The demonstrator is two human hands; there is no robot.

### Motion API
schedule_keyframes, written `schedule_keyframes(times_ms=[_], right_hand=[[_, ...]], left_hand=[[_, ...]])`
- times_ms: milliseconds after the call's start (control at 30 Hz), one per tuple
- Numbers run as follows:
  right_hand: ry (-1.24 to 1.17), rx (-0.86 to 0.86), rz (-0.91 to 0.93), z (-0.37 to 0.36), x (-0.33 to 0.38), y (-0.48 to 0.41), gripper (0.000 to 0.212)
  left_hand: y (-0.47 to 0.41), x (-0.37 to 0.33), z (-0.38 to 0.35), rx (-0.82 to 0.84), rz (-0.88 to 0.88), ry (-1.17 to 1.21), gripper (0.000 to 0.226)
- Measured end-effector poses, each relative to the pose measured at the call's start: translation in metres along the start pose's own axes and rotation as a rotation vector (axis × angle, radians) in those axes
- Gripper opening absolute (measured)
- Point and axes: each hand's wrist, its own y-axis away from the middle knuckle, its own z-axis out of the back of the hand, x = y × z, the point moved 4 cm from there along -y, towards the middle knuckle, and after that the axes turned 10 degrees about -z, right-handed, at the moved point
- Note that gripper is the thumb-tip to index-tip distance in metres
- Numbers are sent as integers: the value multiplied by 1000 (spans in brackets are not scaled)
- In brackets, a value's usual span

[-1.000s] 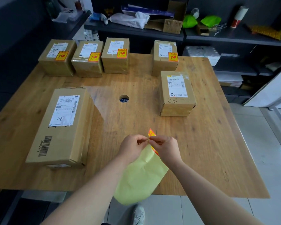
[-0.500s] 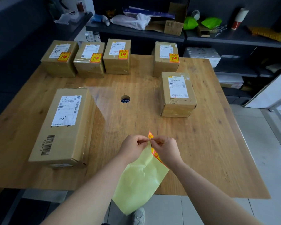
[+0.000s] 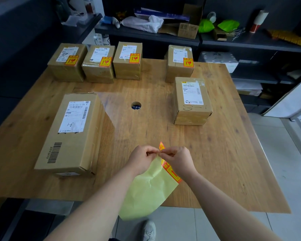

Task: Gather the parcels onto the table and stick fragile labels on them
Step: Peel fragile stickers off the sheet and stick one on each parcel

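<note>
The left hand (image 3: 142, 157) pinched the pale yellow backing sheet (image 3: 149, 190) and the right hand (image 3: 178, 159) pinched the orange-red fragile label (image 3: 169, 169) by its corner, both curled tight over the wooden bench (image 3: 146, 129). The unlabelled taped brown cardboard parcel (image 3: 191, 101) lay at one o'clock, nearer the right hand, long axis twelve-to-six

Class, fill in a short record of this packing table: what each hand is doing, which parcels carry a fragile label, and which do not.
Surface: wooden table
Left hand: pinches the top corner of the label sheet
Right hand: pinches the same corner
Labelled parcels: four, along the far edge
Unlabelled: large parcel near left; smaller parcel on the right
Work left: two parcels lack labels
</note>
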Motion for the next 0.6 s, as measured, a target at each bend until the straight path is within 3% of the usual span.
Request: schedule_keyframes(times_ms=[300, 500, 600], right_hand=[[-51, -38, -70, 0, -6, -1, 8], [-7, -61, -217, 10, -19, -5, 10], [-37, -37, -300, 9, -25, -6, 14]], left_hand=[[5, -4, 4, -49, 37, -30, 11], [5, 1, 17, -142, 42, -352, 20], [3, 5, 16, -104, 17, -542, 28]])
